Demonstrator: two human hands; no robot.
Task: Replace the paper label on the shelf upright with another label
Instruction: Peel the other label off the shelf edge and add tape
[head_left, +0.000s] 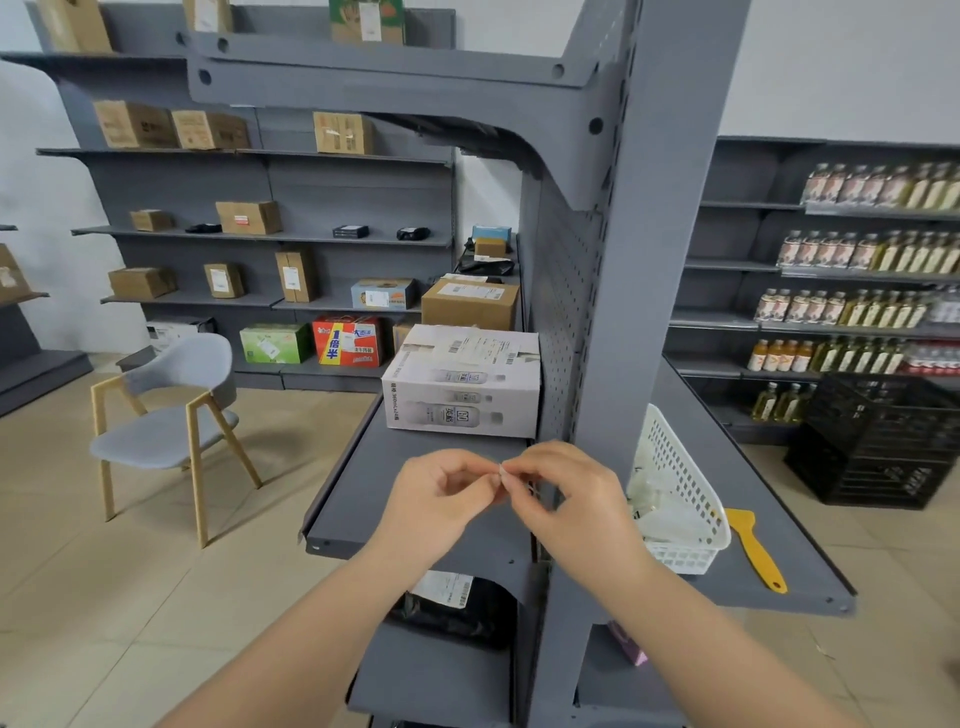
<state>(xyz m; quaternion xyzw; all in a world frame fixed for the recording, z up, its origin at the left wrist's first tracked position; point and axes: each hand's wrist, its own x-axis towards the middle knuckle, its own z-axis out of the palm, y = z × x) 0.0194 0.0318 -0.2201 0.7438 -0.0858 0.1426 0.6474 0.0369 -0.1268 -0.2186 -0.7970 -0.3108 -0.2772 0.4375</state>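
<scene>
The grey shelf upright (670, 218) rises in the middle of the head view, its face bare where I can see it. In front of its lower part, my left hand (441, 499) and my right hand (566, 499) meet fingertip to fingertip. Between them they pinch a small white paper label (503, 472), seen edge-on and mostly hidden by the fingers. Both hands hover above the grey shelf board (363, 499).
A white plastic basket (680, 499) and a yellow scraper (756, 551) lie on the shelf right of the upright. A white carton (462, 384) stands behind my hands. A grey chair (166, 415) is at left, black crates (878, 441) at right.
</scene>
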